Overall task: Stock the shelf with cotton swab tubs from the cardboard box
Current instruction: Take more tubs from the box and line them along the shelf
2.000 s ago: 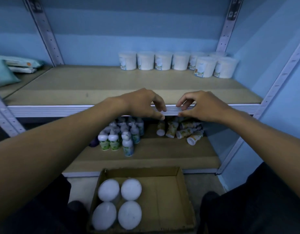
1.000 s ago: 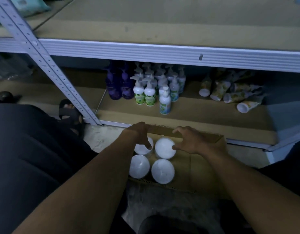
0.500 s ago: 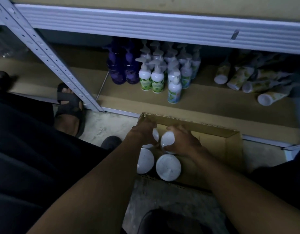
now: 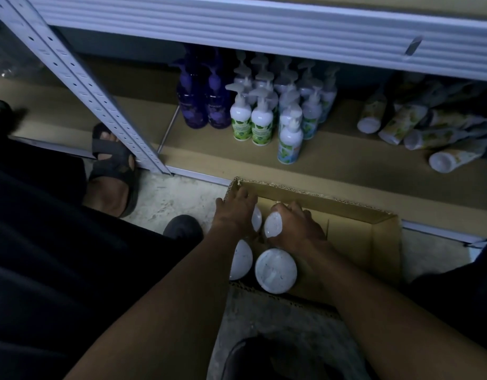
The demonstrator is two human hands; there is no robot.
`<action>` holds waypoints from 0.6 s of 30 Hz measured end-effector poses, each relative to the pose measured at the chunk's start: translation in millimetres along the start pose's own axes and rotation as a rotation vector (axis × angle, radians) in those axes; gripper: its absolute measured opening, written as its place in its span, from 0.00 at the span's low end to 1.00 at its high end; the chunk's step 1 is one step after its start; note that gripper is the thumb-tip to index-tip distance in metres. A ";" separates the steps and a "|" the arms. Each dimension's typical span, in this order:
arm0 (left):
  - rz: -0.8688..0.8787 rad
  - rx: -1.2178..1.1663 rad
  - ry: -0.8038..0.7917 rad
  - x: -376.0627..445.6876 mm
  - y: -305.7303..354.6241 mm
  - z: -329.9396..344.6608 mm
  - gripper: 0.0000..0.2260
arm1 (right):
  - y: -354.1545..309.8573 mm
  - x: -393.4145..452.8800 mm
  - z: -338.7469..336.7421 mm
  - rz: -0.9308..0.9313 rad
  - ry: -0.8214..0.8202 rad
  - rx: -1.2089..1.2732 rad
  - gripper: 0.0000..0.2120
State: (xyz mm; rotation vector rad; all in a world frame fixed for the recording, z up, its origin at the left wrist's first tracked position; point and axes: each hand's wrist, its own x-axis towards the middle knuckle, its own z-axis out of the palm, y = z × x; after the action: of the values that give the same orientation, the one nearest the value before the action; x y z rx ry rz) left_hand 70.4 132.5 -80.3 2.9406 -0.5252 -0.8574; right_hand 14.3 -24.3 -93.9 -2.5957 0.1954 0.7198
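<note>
An open cardboard box [image 4: 379, 242] sits on the floor in front of the bottom shelf. Several white-lidded cotton swab tubs stand in its left half. My left hand [image 4: 235, 211] grips the far-left tub [image 4: 256, 218], most of which it covers. My right hand [image 4: 297, 226] grips the far-right tub [image 4: 273, 224] from the right side. Two more tubs stand nearer to me: one [image 4: 241, 259] partly behind my left forearm, the other [image 4: 275, 270] in full view.
The bottom shelf [image 4: 332, 163] holds purple pump bottles [image 4: 201, 105], white pump bottles [image 4: 264, 116] and lying tubes [image 4: 417, 133]. A perforated grey upright [image 4: 80, 86] slants down at left, the upper shelf's rail [image 4: 264, 26] runs overhead. A sandalled foot [image 4: 110, 171] rests at left.
Both hands came down from the upper shelf's edge into the box. They have closed round the two far tubs, and the view has tilted down toward the floor.
</note>
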 end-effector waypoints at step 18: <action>0.078 -0.124 0.013 -14.2 9.8 -25.4 0.38 | 7.3 -25.2 -33.5 -0.025 0.077 0.030 0.35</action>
State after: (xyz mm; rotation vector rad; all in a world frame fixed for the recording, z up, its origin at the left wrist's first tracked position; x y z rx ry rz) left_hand 69.5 126.5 -50.2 2.7921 -0.5603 -0.8305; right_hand 6.3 -45.3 -57.7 -2.5943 0.1959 0.6038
